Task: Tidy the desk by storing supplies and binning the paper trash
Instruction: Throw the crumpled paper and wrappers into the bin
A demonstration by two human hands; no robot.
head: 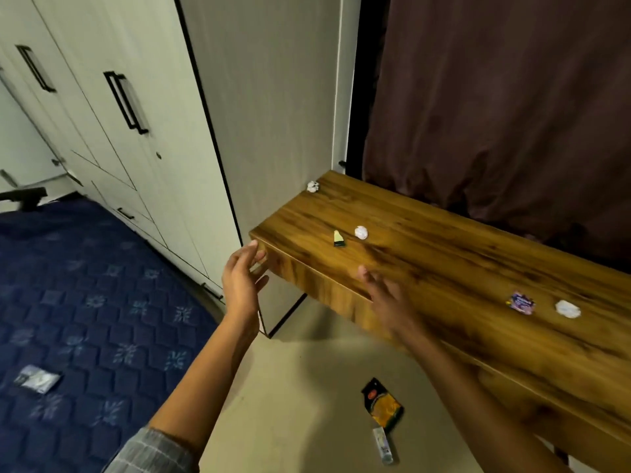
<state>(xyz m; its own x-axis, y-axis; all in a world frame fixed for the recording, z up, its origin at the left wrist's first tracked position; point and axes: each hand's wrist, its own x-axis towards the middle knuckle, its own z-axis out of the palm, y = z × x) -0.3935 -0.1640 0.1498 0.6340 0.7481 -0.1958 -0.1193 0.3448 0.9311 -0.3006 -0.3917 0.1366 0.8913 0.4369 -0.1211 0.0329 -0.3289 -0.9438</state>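
Now both hands empty, fingers spread: left hand [243, 280] at desk [444, 254] corner, right hand [384, 295] over front edge; paper ball [361, 232] beyond right fingertips.

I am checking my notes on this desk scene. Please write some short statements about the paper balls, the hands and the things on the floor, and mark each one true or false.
1. Three crumpled paper balls lie on the wooden desk: one at the far corner, one near the small yellow and black item, one beside the purple wrapper. True.
2. The left hand grips a paper ball. False: it is open and holds nothing.
3. The right hand is open over the desk's front edge. True.
4. A yellow and black packet lies on the desk. False: it lies on the floor.
5. The purple wrapper lies on the blue mattress. False: it lies on the desk.
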